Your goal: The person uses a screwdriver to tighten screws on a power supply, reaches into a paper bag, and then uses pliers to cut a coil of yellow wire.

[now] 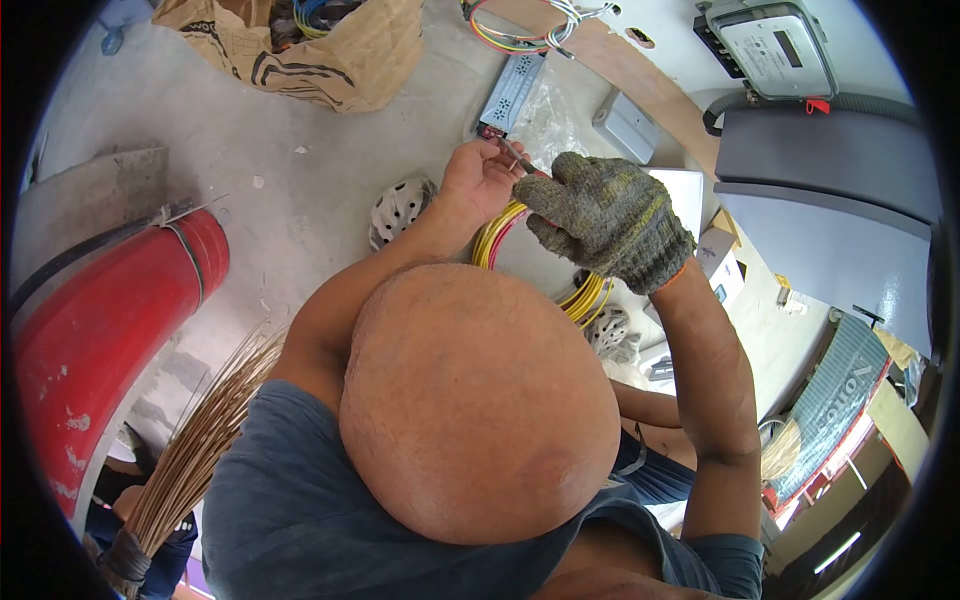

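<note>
Head view: the gloved right grip (605, 218) is closed round a tool (523, 162), tip at the near end of the box (512, 95) just beyond both grips; the bare left grip (480, 182) curls beside that end, its hold unclear; cable (487, 240) lies just below
</note>
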